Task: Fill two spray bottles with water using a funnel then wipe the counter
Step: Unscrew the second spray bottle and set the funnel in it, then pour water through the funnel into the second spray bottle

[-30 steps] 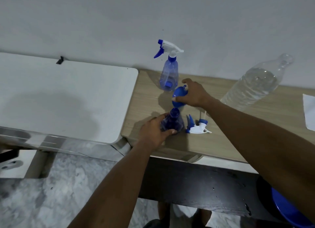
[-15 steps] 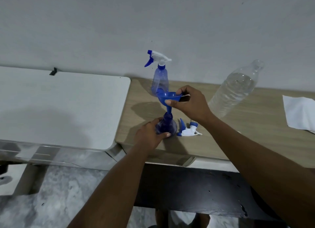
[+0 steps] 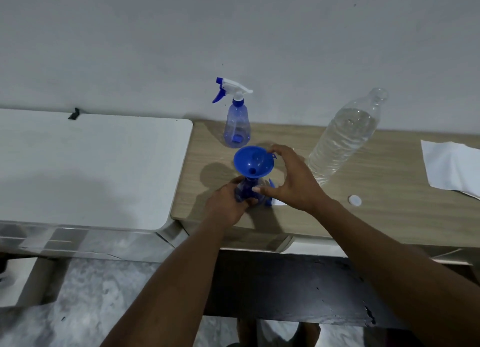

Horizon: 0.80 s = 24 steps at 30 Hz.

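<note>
Head view: funnel atop gripped bottle.

There is just one view — a wide-angle camera riding on the person's head, looking forward and down. It is facing the grey wall, taking in the wooden counter close below, and reaching down past both forearms to the floor underfoot.
</note>
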Available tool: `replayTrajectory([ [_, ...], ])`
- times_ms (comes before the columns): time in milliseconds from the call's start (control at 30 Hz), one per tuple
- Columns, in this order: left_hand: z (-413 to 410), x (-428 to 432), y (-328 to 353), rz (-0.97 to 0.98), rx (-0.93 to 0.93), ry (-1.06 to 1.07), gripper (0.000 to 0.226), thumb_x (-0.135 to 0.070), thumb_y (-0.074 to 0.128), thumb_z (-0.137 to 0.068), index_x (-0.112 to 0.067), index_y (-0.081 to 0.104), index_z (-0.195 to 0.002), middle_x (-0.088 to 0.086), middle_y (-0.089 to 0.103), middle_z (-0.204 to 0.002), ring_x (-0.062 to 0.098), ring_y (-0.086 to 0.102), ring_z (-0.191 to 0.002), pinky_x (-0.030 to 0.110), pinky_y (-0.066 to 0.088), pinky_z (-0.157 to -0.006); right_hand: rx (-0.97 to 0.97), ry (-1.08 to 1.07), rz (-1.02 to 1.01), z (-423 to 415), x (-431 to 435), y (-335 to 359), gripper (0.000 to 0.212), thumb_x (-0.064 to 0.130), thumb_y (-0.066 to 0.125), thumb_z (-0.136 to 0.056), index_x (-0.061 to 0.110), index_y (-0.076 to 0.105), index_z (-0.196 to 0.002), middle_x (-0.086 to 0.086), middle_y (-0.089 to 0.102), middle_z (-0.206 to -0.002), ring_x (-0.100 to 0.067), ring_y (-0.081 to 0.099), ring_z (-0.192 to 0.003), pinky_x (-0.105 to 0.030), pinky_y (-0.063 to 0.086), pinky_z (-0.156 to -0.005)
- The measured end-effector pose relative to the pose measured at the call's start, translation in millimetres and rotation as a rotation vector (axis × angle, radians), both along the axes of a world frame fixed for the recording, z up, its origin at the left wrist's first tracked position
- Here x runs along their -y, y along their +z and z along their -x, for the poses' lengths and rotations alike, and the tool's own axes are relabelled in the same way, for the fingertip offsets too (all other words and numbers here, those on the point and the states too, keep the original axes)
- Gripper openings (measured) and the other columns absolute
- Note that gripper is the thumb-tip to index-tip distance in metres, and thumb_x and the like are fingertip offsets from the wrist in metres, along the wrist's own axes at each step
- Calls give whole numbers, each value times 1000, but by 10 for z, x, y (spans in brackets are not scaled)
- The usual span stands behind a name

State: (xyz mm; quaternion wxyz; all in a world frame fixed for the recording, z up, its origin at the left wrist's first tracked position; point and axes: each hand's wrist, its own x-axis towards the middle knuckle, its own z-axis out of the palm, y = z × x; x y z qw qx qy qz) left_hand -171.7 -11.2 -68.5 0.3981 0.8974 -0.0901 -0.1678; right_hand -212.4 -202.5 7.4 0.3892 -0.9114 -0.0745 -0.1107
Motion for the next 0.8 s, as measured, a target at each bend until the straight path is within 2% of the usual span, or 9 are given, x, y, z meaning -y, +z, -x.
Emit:
replayTrajectory([
  [67, -28, 38, -7, -14, -11, -5, 66, -51, 79, -72, -44, 50, -131, -13, 69, -108, 12, 65, -96, 40, 54, -89, 42, -90, -48, 82, 22, 34, 76, 53, 84, -70, 24, 46, -130, 9, 49, -131, -6, 49, -120, -16, 39, -99],
  [167, -35, 79, -11, -9, 8, -7, 66, -48, 79, -74, -41, 49, -133, -10, 70, -112, 15, 65, -99, 40, 53, -90, 207, -384, -165, 210, 119, 84, 65, 48, 82, -75, 14, 51, -120, 0, 54, -116, -14, 54, -101, -15, 42, -82],
  [233, -28, 98, -10, 25, 30, -13, 65, -46, 79, -74, -40, 51, -133, -10, 70, -114, 16, 65, -102, 41, 52, -92, 359, -608, -198, 262, 244, 99, 62, 47, 82, -77, 9, 50, -113, -7, 51, -109, -19, 51, -93, -25, 44, -77],
  [333, -32, 149, -23, 57, 26, -14, 62, -44, 81, -74, -39, 54, -130, -14, 69, -110, 14, 65, -100, 38, 51, -92, 457, -912, -260, 230, 452, 112, 75, 51, 82, -73, 2, 47, -117, -10, 43, -115, -26, 48, -101, -41, 46, -87],
  [400, -46, 185, -36, 96, 3, -25, 61, -47, 81, -71, -43, 55, -127, -18, 70, -108, 11, 66, -99, 40, 52, -93, 417, -1046, -310, 167, 554, 130, 89, 59, 82, -67, 4, 44, -125, -8, 41, -122, -26, 47, -109, -47, 44, -97],
  [500, -71, 214, -97, 146, -25, -39, 62, -51, 80, -66, -47, 55, -123, -19, 72, -105, 8, 68, -97, 44, 52, -93, 228, -1034, -412, 50, 674, 124, 108, 66, 82, -60, 15, 32, -141, -7, 35, -141, -24, 41, -129, -53, 36, -110],
  [600, -102, 225, -159, 190, -38, -51, 62, -54, 79, -63, -51, 54, -120, -18, 72, -105, 9, 69, -99, 47, 52, -94, 138, -922, -487, -74, 782, 100, 123, 72, 85, -53, 26, 22, -148, -5, 30, -153, -20, 35, -141, -48, 36, -115],
  [700, -117, 224, -162, 179, -43, -51, 65, -57, 78, -62, -47, 55, -123, -19, 72, -105, 8, 69, -97, 46, 52, -94, 98, -816, -511, -145, 818, 80, 121, 65, 90, -51, 32, 25, -147, 3, 45, -146, -16, 48, -131, -38, 45, -108],
  [800, -117, 218, -165, 176, -39, -54, 65, -58, 77, -63, -45, 56, -123, -19, 72, -105, 6, 68, -98, 45, 52, -94, 106, -809, -504, -193, 838, 88, 102, 56, 91, -56, 29, 38, -138, 10, 58, -127, -13, 59, -115, -36, 51, -100],
])
